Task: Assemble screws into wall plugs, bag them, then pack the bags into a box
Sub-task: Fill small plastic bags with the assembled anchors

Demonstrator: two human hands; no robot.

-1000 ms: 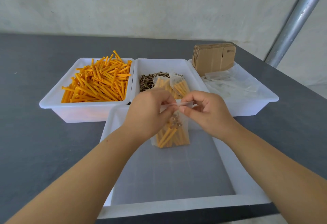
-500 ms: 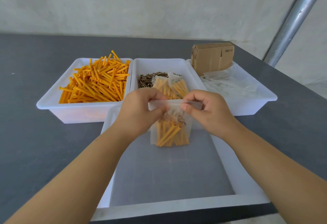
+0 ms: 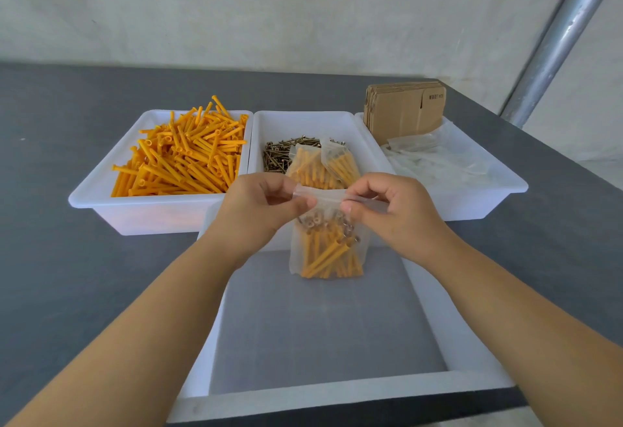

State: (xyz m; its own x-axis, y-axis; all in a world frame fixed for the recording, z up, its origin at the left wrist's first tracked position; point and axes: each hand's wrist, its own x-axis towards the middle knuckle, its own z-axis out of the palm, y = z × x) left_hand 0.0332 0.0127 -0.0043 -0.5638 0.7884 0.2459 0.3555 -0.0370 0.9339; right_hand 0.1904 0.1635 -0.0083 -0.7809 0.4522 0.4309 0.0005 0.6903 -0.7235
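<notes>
A clear zip bag (image 3: 325,251) full of orange wall plugs with screws hangs upright over the near white tray (image 3: 438,308). My left hand (image 3: 259,211) pinches the bag's top strip at its left end. My right hand (image 3: 394,207) pinches the same strip at its right end. Behind them, two filled bags (image 3: 323,165) lie on loose screws (image 3: 279,155) in the middle tray (image 3: 303,119). Loose orange wall plugs (image 3: 182,157) fill the left tray.
The right tray (image 3: 499,184) holds empty clear bags (image 3: 435,157) and a stack of flat cardboard boxes (image 3: 404,109). All trays stand on a dark grey table (image 3: 67,275). A metal pole (image 3: 559,35) slants up at the right.
My hands have moved apart along the bag's top strip, left hand to the left end and right hand to the right. The bag hangs slightly lower and more squarely.
</notes>
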